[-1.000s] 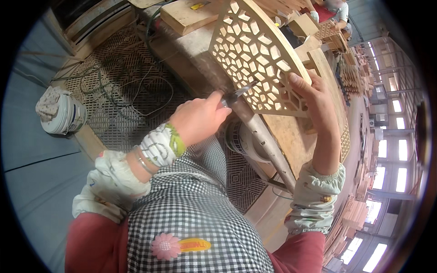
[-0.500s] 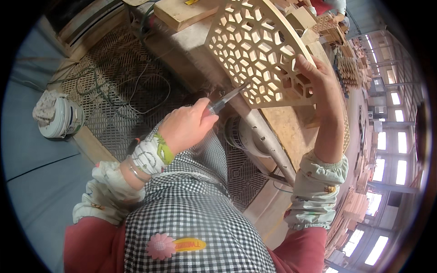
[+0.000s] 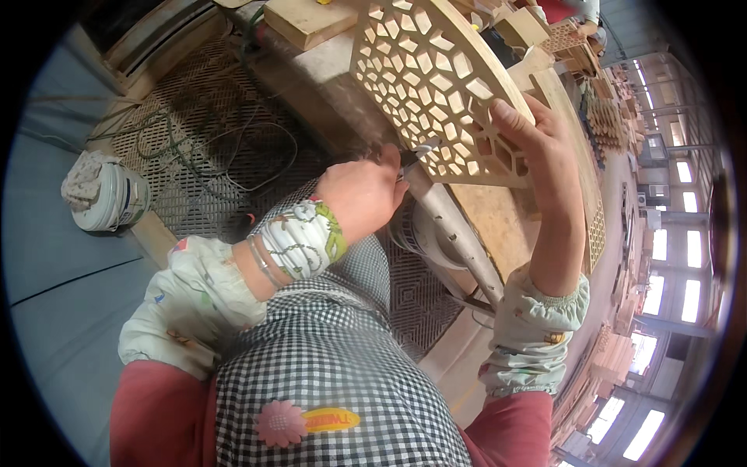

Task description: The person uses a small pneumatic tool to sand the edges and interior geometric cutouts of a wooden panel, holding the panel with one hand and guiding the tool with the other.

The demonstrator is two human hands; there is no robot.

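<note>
A light wooden panel [image 3: 484, 56], pierced with many angular holes, stands tilted above the bench. My right hand [image 3: 541, 140] is closed on its right edge, thumb on the near face and fingers behind. In my left hand [image 3: 362, 194], closed in a grip, is a slim hand tool [image 3: 422, 149] with a dark handle and a narrow metal blade. The blade's tip is at the panel's lower left holes; whether it goes into one I cannot tell. Motion blurs the tool, so its exact kind is unclear.
Under the panel lies a wooden bench [image 3: 486, 222] with a thick wooden block [image 3: 307, 22] at its far end. A white bucket [image 3: 436, 233] stands below it. A lidded bucket [image 3: 117, 198] with a cloth on top is at left. Cables [image 3: 175, 159] lie over the slatted floor mat.
My left hand has moved right and slightly up with the tool, and its blade has shifted across the panel's lower holes. The panel and my right hand have moved slightly left.
</note>
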